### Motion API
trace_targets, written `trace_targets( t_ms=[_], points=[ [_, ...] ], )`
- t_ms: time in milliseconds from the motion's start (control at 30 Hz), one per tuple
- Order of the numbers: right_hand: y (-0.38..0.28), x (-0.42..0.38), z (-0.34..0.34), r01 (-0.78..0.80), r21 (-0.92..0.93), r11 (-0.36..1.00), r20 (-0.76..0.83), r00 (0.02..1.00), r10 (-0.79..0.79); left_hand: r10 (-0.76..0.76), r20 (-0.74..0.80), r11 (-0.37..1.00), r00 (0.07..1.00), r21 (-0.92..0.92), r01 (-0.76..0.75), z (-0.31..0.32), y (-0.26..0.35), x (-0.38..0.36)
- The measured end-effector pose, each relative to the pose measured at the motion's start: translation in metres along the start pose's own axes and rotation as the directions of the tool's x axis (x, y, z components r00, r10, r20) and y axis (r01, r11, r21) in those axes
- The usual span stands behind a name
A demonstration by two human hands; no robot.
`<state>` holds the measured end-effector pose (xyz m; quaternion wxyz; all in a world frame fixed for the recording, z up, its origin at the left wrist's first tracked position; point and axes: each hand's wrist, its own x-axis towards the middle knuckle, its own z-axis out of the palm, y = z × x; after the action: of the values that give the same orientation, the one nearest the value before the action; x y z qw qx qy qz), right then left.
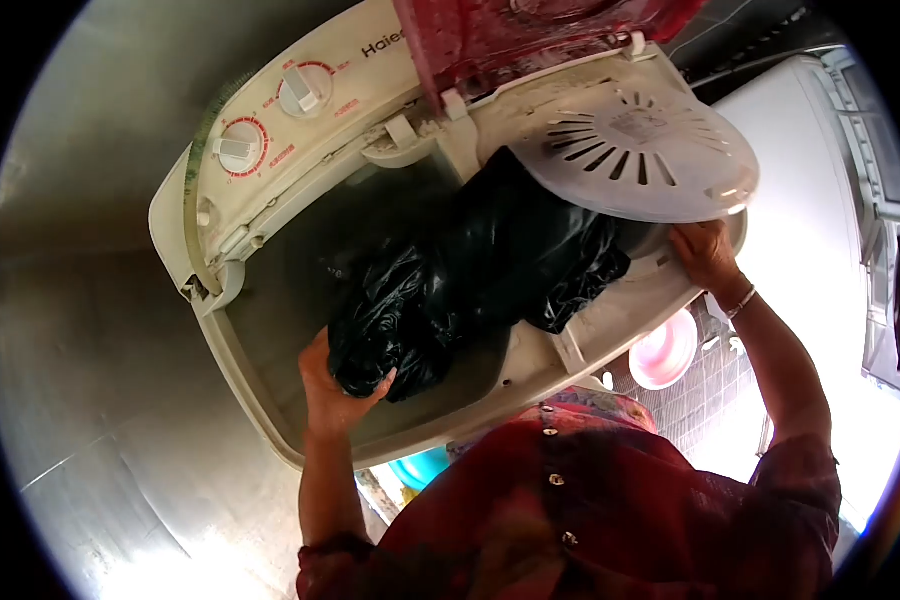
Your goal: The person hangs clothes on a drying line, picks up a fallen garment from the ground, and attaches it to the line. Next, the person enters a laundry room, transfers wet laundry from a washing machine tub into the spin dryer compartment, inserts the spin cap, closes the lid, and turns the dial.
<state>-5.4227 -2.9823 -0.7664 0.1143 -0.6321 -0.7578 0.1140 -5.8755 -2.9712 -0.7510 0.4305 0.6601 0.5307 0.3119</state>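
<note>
A wet black garment [510,250] stretches from the water-filled wash tub [270,300] across the divider to the spin side. My left hand [335,385] is closed around its bunched lower end, thumb toward me, over the wash tub. A round white slotted cover [640,150] sits raised over the spin side, partly on top of the garment. Under its right edge, my right hand [708,255] grips the rim; some fingers are hidden beneath it. The spin opening is mostly hidden by cover and cloth.
The twin-tub washing machine [180,215] has two dials and a hose [195,190] along its left. Its red lid [540,40] stands open at the back. A white appliance [795,180] is at the right. A pink basin [663,350] and a turquoise basin [420,467] are below.
</note>
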Motion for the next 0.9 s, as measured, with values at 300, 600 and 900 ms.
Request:
trace_targets(
  t_ms=[300, 600, 900],
  points=[
    [-0.060, 0.110, -0.039, 0.429, 0.320, 0.844, -0.399, 0.870, -0.291, 0.268, -0.210, 0.962, 0.940, 0.117, -0.248, 0.064, 0.101, 0.026],
    [-0.101, 0.089, -0.050, 0.287, 0.742, 0.606, -0.235, 0.958, -0.167, 0.014, 0.383, 0.523, 0.924, 0.785, -0.333, 0.149, 0.141, 0.146],
    [-0.119, 0.125, 0.036, 0.447, 0.536, 0.716, -0.465, 0.865, -0.192, 0.147, 0.061, 0.748, 0.987, 0.646, -0.151, 0.127, 0.107, 0.134]
  ],
)
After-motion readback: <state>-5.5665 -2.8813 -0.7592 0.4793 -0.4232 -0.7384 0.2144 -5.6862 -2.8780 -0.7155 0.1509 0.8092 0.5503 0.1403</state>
